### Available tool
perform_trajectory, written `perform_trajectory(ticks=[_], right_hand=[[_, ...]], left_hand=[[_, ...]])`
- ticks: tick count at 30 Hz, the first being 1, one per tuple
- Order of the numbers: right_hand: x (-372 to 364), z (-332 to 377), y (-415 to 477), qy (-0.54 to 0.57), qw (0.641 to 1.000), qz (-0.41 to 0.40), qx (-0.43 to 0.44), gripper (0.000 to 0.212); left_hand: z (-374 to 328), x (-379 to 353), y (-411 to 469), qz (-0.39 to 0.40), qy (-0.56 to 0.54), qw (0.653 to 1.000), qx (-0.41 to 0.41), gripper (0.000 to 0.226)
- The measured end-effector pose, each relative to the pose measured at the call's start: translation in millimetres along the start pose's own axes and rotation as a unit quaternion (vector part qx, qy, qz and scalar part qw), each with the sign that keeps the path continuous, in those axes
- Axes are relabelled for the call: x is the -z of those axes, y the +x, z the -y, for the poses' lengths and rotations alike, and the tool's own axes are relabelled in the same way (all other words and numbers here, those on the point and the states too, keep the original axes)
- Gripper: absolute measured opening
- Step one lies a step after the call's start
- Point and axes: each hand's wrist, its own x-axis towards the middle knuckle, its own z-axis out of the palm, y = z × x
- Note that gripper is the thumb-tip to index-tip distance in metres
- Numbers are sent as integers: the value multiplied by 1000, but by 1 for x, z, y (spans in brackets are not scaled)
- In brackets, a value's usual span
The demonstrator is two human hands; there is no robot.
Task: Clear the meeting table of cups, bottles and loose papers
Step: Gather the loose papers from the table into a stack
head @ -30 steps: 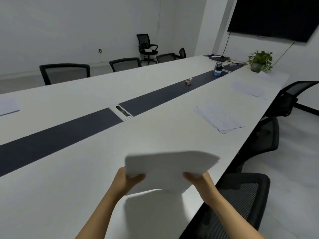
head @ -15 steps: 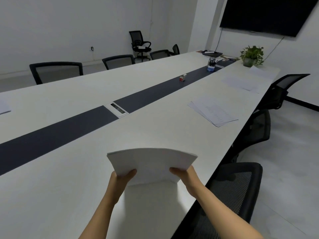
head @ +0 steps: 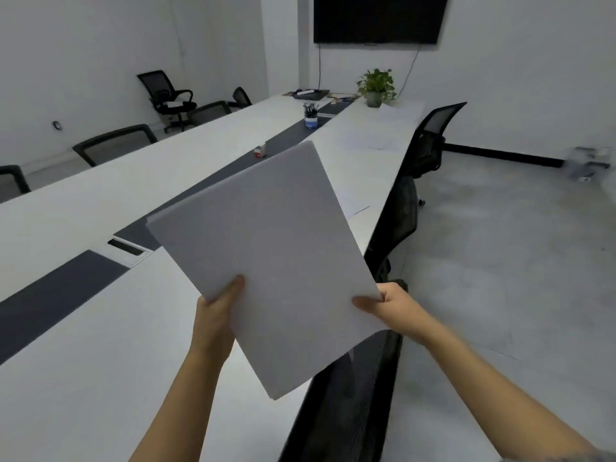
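While both arms reach forward from the bottom of the view, the left grip (head: 216, 308) pinches the near left edge of a stack of white papers (head: 266, 245), thumb on top and fingers hidden beneath. The right grip (head: 396, 305) pinches the near right edge the same way. The stack is lifted clear of the white surface (head: 83, 361) and tilted up toward the camera, above the surface's edge and a black mesh chair (head: 350, 395). Doing this step well probably means keeping both pinches firm so no sheet slides out, and squaring the stack before adding more. Beyond the stack, part of another loose sheet (head: 353, 203) peeks out on the surface, and more sheets (head: 373, 141) lie farther along. A small red-and-white box (head: 260, 151), a pen cup (head: 311, 118) and a potted plant (head: 376, 86) stand toward the far end, well apart from the hands.
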Motion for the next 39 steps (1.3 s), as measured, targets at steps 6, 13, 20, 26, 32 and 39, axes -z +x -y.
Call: perform_trajectory(ticks=[6, 13, 20, 26, 32, 39], right_hand=[[124, -42, -25, -5, 992, -125, 8, 29], [255, -92, -50, 30, 967, -254, -10, 8], [313, -123, -25, 26, 971, -229, -67, 10], [337, -125, 41, 37, 984, -165, -57, 8], [373, -111, 127, -7, 988, -141, -70, 11], [362, -107, 239, -120, 989, -72, -50, 19]], left_hand=[[59, -131, 17, 71, -50, 990, 116, 17], [130, -276, -1, 182, 4, 964, 193, 30], [171, -335, 20, 99, 58, 967, 229, 18], [180, -349, 92, 30, 92, 979, 177, 7], [186, -314, 183, -69, 20, 985, 160, 16], [213, -223, 237, -310, -25, 931, 192, 43]])
